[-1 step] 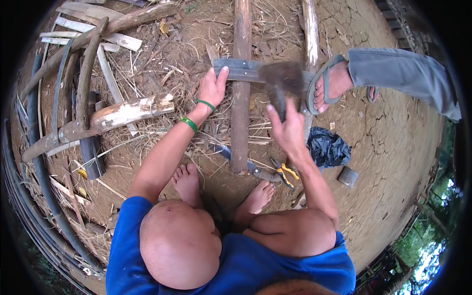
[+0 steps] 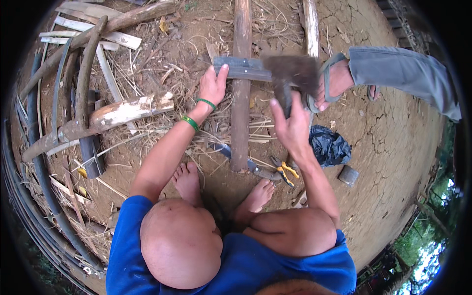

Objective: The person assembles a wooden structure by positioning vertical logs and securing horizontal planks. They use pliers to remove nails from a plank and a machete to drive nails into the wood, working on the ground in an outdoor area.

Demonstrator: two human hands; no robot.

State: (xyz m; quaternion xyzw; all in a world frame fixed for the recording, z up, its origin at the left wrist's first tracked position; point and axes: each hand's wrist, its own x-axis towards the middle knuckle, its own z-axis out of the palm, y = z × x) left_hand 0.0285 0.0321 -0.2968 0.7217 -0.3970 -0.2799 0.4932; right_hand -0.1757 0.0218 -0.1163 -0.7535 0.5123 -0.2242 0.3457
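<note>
My left hand is closed on the left end of a flat grey slat, thumb on top. The slat lies across a brown wooden pole, and small nail heads show on it. My right hand is wrapped round the handle of a hammer. Its broad dark head, smeared by motion, is over the right part of the slat and hides it. A co-worker's sandalled foot is at the slat's right end, by a second, paler pole.
Yellow-handled pliers and a long blade lie near my feet. A black plastic bag and a small grey block are to the right. Logs, split slats and dry straw cover the left side.
The hammer and my right hand have shifted slightly right, and the hammer's head has turned. My left hand and the slat stay in place.
</note>
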